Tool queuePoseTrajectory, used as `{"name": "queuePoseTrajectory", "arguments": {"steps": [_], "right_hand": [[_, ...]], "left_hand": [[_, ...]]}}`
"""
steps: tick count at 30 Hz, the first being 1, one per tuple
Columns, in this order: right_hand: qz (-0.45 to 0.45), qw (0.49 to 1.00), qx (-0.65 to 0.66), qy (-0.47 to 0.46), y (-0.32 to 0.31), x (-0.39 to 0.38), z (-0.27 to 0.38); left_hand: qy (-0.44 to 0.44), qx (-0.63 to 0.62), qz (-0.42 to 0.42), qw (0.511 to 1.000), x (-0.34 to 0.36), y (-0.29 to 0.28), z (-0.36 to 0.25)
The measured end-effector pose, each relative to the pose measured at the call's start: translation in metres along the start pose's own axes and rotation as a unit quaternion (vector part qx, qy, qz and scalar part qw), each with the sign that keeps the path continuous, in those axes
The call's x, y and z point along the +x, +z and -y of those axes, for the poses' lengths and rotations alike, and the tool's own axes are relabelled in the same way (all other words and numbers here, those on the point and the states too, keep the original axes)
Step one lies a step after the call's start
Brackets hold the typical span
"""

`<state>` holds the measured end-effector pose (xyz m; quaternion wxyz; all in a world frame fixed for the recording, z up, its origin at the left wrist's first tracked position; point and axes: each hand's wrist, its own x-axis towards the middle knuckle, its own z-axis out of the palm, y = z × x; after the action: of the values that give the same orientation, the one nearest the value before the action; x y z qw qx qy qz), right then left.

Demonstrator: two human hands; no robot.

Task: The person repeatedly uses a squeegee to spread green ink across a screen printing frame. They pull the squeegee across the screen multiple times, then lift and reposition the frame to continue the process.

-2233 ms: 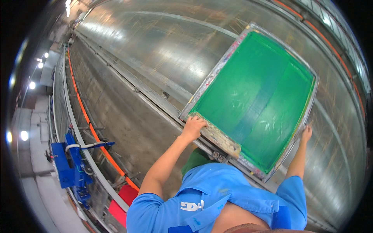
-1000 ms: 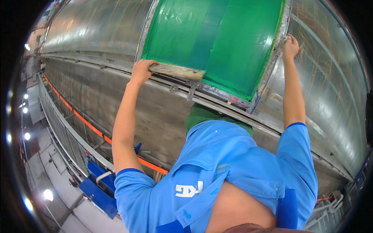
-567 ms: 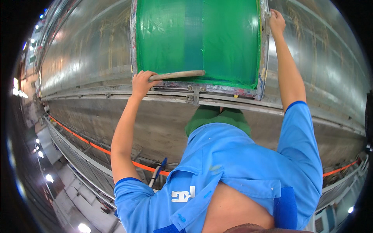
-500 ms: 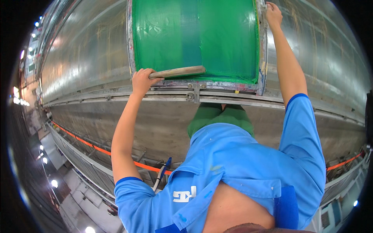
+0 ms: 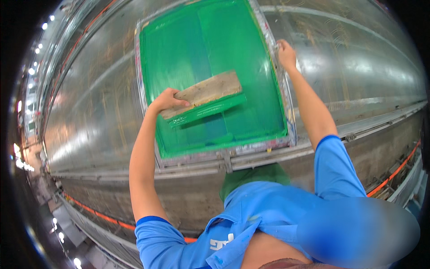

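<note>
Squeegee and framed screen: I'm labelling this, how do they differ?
The squeegee is smaller than the framed screen. The left hand grips the squeegee; the right hand is at the framed screen's edge. The squeegee's top is tan; the framed screen's rim greyish. Both show green.

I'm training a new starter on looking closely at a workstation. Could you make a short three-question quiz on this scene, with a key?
1. Which hand grips the pale wood-coloured squeegee?
A: left
B: right
C: neither

2. True or false: the squeegee's lower edge is bright red.

3. Fill in the blank: seen by the person, the right hand is at the ____ side of the smeared frame around the green screen.

Key:
1. A: the left hand has it, near its left end.
2. False: the lower edge is coated in green.
3. Right.
</note>
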<state>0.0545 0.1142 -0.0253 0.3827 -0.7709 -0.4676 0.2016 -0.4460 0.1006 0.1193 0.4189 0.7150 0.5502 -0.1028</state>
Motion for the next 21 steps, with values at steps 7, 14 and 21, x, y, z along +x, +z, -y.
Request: {"name": "queuePoseTrajectory", "arguments": {"steps": [7, 14, 21], "right_hand": [[0.143, 0.923, -0.335, -0.119, -0.054, 0.047, 0.075], [0.012, 0.838, -0.265, -0.476, 0.053, 0.241, 0.201], [0.215, 0.885, -0.355, -0.212, 0.099, 0.277, 0.195]], "left_hand": [[0.153, 0.115, -0.216, 0.958, 0.185, -0.129, -0.055], [0.128, 0.210, -0.315, 0.917, 0.323, -0.208, -0.099], [0.123, 0.204, -0.294, 0.926, 0.359, -0.190, -0.116]]}}
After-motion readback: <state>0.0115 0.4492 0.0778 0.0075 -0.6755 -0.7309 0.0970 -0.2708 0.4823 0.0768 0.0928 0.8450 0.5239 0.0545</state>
